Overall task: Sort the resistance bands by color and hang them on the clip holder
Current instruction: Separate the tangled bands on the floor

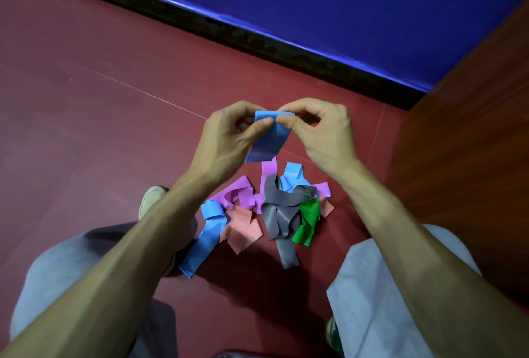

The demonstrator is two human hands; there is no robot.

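Both hands hold one light blue resistance band [267, 140] above the floor. My left hand [229, 135] pinches its top left edge and my right hand [320, 131] pinches the top right edge, thumbs almost touching. Below them a loose pile lies on the red floor: another blue band [204, 240], a purple band [239, 193], a salmon pink band [243, 228], grey bands [280, 214], a green band [307, 223] and a further blue band [292, 177]. No clip holder is in view.
A blue padded mat [343, 14] with a black base strip runs along the far side. A brown wooden panel [472, 143] stands at the right. My knees in light trousers flank the pile, with a shoe [151, 200] at its left.
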